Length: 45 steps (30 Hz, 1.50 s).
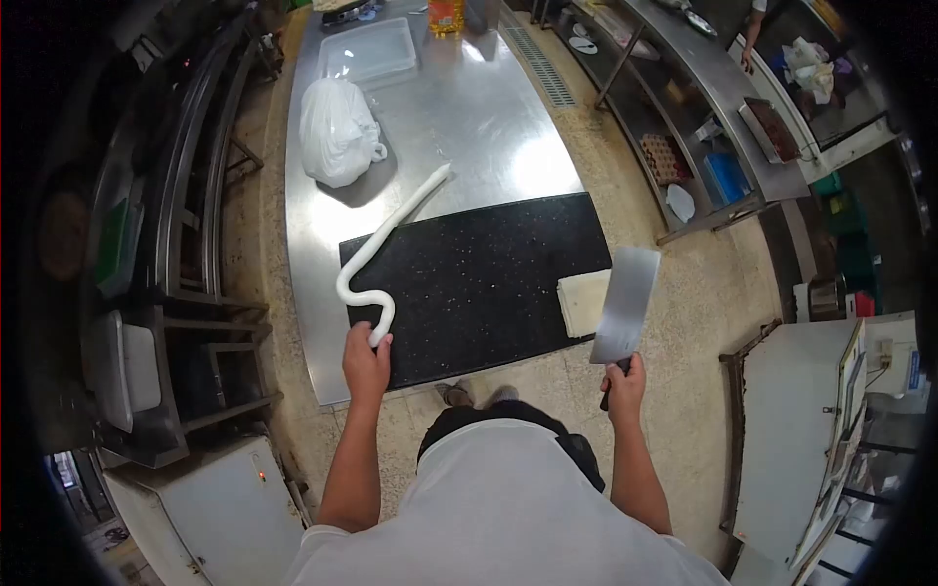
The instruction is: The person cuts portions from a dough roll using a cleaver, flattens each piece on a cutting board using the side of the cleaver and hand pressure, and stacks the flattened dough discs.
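A long white rope of dough lies in an S-bend over the left edge of a black board, its far tip on the bare steel. My left hand is closed around its near end, at the board's front left corner. In my right hand is the dark handle of a cleaver, its broad blade pointing up and away from me. Behind the blade, a folded pale cloth sits at the board's right edge, partly hidden by it.
The board rests on a steel table. Farther back are a tied white plastic bag, a clear plastic tray and a bottle of orange liquid. Steel shelving runs along the right. Another person's arm shows at the upper right.
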Available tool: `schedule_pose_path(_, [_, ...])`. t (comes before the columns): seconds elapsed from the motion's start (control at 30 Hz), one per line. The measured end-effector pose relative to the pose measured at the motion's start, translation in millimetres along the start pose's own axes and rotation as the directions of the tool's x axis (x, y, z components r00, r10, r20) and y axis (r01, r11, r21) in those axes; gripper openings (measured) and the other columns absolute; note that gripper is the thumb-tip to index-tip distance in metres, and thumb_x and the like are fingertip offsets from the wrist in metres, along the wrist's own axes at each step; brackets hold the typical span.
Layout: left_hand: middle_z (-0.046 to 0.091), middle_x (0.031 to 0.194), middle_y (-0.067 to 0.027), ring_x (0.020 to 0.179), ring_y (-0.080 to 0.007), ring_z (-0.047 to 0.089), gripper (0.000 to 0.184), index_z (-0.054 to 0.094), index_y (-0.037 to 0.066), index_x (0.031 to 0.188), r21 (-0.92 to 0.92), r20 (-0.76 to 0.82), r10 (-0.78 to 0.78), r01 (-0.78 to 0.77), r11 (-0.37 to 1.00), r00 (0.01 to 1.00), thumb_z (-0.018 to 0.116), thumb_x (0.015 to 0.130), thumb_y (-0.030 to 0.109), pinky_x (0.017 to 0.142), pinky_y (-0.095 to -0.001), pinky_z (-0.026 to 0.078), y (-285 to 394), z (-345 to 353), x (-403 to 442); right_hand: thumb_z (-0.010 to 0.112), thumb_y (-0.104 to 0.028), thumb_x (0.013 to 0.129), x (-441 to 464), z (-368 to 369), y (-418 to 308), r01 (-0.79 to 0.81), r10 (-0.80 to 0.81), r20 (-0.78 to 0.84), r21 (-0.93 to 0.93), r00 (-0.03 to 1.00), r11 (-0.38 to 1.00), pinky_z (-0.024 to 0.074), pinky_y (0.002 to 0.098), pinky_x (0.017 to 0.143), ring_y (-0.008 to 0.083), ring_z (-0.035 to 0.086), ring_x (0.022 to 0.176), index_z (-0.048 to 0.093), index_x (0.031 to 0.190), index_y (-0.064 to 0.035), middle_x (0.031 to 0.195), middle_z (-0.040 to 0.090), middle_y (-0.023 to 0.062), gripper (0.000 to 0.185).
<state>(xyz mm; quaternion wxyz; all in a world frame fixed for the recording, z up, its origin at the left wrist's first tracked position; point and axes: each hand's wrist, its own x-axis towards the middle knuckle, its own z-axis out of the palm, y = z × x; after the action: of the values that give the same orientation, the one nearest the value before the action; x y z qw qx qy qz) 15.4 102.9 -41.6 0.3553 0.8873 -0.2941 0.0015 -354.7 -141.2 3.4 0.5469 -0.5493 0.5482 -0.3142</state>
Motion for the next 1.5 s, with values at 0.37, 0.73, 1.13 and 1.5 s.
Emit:
schedule_pose_path(0.37, [0.070, 0.105, -0.0202, 0.095, -0.0409, 0.067, 0.026, 0.072, 0.001, 0.107, -0.109, 0.055, 0.140, -0.133, 0.985, 0.989, 0.080, 0.087, 0.017, 0.084, -0.0486, 0.053, 4.1, 10.8, 105.1, 0.061, -0.008, 0.097, -9.5, 29.6, 43.2, -0.303, 0.302, 0.035, 0.036, 0.953, 0.952, 0.0443, 0.0299, 0.046, 0.0130, 0.051, 0.049, 0.052, 0.100, -0.0055, 0.072, 0.053, 0.0033, 0.011])
schedule_pose_path(0.73, [0.071, 0.098, -0.0140, 0.086, -0.0311, 0.071, 0.024, 0.070, 0.003, 0.108, -0.257, 0.349, 0.228, -0.141, 0.956, 0.909, 0.080, 0.088, 0.012, 0.078, -0.0399, 0.057, -35.8, -8.1, 150.4, 0.065, -0.012, 0.098, -106.4, 133.9, -33.9, 0.069, 0.001, 0.184, -0.370, 0.983, 0.926, 0.0518, 0.0377, 0.056, 0.0264, 0.065, 0.063, 0.055, 0.109, -0.0035, 0.079, 0.062, 0.0124, 0.017])
schedule_pose_path(1.13, [0.071, 0.098, -0.0147, 0.091, -0.0371, 0.070, 0.023, 0.069, 0.003, 0.103, -0.364, 0.280, 0.590, -0.485, 0.795, 0.758, 0.078, 0.083, 0.007, 0.078, -0.0462, 0.056, -73.6, -18.4, 155.7, 0.055, -0.014, 0.100, -153.2, 294.5, -109.3, 0.460, -0.037, 0.493, -0.779, 0.869, 0.425, 0.0576, 0.0514, 0.070, 0.0438, 0.069, 0.080, 0.052, 0.107, -0.0044, 0.102, 0.062, 0.0211, 0.013])
schedule_pose_path(1.5, [0.066, 0.099, -0.0198, 0.091, -0.0416, 0.066, 0.018, 0.068, 0.002, 0.104, -0.245, 0.450, 0.481, -0.414, 0.877, 0.753, 0.063, 0.096, 0.018, 0.078, -0.0493, 0.055, -64.5, -56.9, 133.2, 0.059, -0.018, 0.097, -153.8, 227.8, -45.7, 0.338, -0.024, 0.421, -0.690, 0.907, 0.640, 0.0537, 0.0562, 0.072, 0.0451, 0.070, 0.085, 0.055, 0.111, -0.0040, 0.101, 0.068, 0.0232, 0.019])
